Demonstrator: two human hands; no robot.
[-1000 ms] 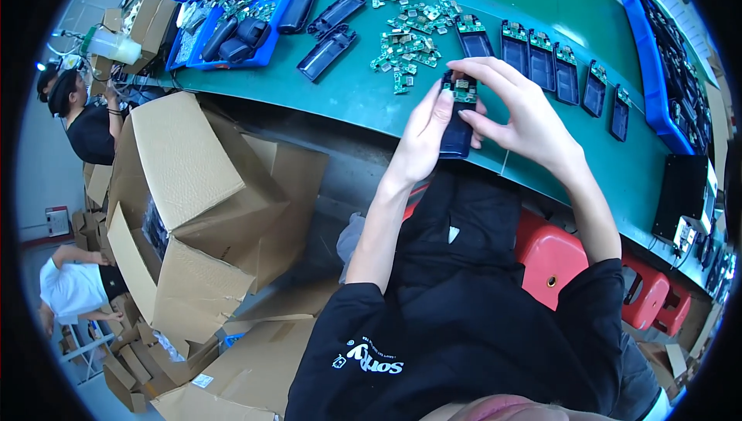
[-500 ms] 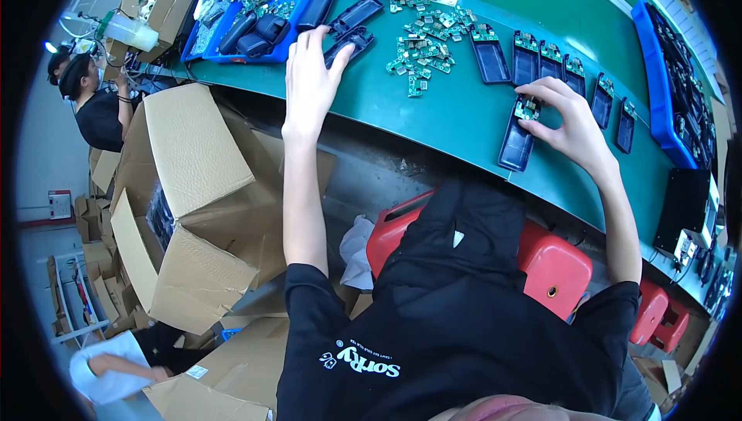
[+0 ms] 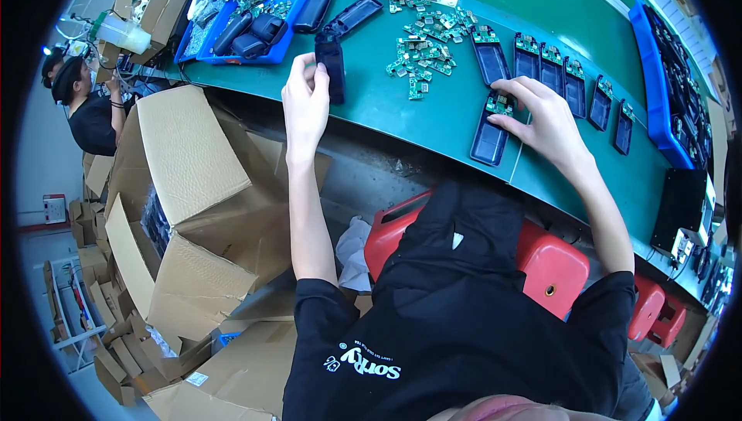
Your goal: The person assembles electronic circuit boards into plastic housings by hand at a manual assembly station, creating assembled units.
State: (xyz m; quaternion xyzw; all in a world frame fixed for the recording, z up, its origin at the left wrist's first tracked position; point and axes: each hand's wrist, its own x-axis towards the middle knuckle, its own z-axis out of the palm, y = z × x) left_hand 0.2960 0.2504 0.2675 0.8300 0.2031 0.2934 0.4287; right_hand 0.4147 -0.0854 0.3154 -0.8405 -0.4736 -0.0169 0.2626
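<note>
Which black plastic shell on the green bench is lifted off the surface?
The black shell gripped upright in the left hand; the others lie flat on the bench.

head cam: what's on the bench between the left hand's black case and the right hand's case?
Head view: between the black case in the left hand and the case under the right hand, a loose pile of small green circuit boards on the green bench.

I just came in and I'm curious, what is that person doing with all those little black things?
A person sits at a green table. The left hand lifts a black shell, while the right hand rests on another black shell with a green board. Loose green boards lie between them.
</note>
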